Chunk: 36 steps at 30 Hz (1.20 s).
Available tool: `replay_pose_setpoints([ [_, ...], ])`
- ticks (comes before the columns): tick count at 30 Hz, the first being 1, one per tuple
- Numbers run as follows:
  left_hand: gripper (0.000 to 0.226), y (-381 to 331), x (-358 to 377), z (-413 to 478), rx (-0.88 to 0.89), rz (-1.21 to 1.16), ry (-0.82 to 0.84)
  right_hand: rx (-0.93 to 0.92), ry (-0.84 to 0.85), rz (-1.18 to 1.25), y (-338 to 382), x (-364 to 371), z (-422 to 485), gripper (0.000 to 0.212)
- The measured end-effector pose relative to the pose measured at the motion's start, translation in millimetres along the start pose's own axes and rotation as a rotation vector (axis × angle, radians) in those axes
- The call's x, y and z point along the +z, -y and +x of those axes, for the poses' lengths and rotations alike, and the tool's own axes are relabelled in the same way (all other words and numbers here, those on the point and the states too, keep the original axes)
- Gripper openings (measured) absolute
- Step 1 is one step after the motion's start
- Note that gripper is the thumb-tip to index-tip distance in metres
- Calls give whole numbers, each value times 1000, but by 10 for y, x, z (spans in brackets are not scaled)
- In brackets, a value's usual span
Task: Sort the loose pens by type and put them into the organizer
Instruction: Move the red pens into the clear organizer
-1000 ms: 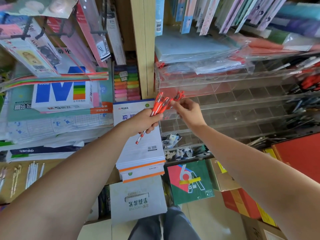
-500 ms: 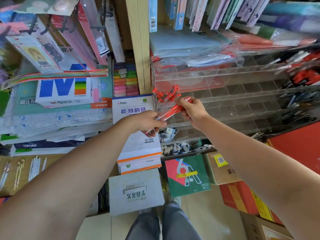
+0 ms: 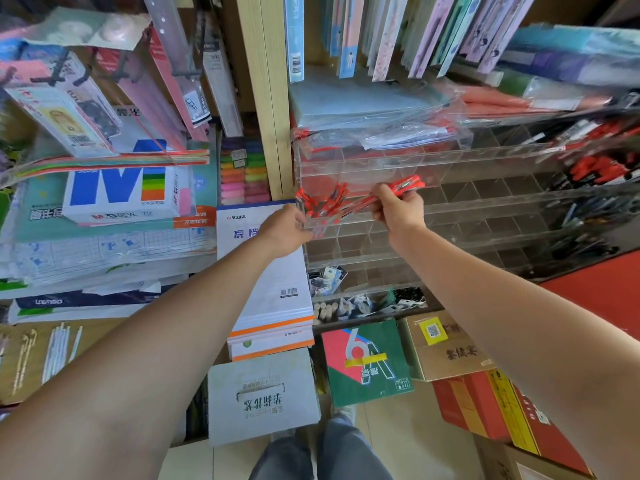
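My right hand point(image 3: 398, 211) grips a bundle of red pens point(image 3: 405, 184) in front of the clear acrylic organizer point(image 3: 485, 202). The bundle slants down and left toward the organizer's leftmost compartment. Several more red pens point(image 3: 323, 202) stand loosely in that compartment. My left hand point(image 3: 285, 230) is at the organizer's front left corner with its fingers curled. Whether it holds the bundle's lower ends or only touches the rim is hidden by the hand itself.
Most organizer compartments look bare; black and red pens point(image 3: 599, 168) fill its right end. White paper reams point(image 3: 273, 296) are stacked left of it, beside a wooden shelf post point(image 3: 270, 98). Cardboard boxes point(image 3: 446, 348) stand on the floor below.
Both hands moved up and right to the organizer. The right hand took over the red bundle. Red pens now stand in the leftmost compartment, where none showed a second ago.
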<state>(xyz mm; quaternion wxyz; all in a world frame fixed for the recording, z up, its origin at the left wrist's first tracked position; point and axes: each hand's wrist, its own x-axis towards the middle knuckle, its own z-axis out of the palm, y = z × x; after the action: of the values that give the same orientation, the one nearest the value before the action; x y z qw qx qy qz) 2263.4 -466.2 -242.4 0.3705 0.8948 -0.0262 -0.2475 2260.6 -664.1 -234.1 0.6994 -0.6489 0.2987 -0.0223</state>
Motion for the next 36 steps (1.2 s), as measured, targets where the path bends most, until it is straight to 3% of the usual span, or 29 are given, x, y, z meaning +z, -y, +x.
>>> replay_pose_setpoints([
  [7, 25, 61, 69, 303, 23, -19, 1, -41, -68, -35, -185, 151, 192, 13],
  [14, 25, 101, 46, 503, 53, -35, -122, -141, 45, -289, -367, 399, 347, 6],
  [17, 25, 112, 34, 553, -7, -2, -160, -165, 39, -409, -436, 470, 413, 26],
  [21, 58, 102, 62, 587, -126, -37, -181, -166, -23, -371, -398, 492, 439, 50],
  [23, 69, 112, 83, 626, -119, -89, -169, -142, -4, -344, -391, 441, 461, 47],
  [29, 55, 99, 145, 687, -28, -134, -196, -160, 198, -300, -346, 309, 468, 42],
  [32, 56, 88, 157, 701, -13, -119, -191, -210, 179, -267, -315, 277, 445, 35],
  [36, 53, 87, 141, 694, 6, -146, -200, -324, 189, -501, -402, 275, 417, 15],
])
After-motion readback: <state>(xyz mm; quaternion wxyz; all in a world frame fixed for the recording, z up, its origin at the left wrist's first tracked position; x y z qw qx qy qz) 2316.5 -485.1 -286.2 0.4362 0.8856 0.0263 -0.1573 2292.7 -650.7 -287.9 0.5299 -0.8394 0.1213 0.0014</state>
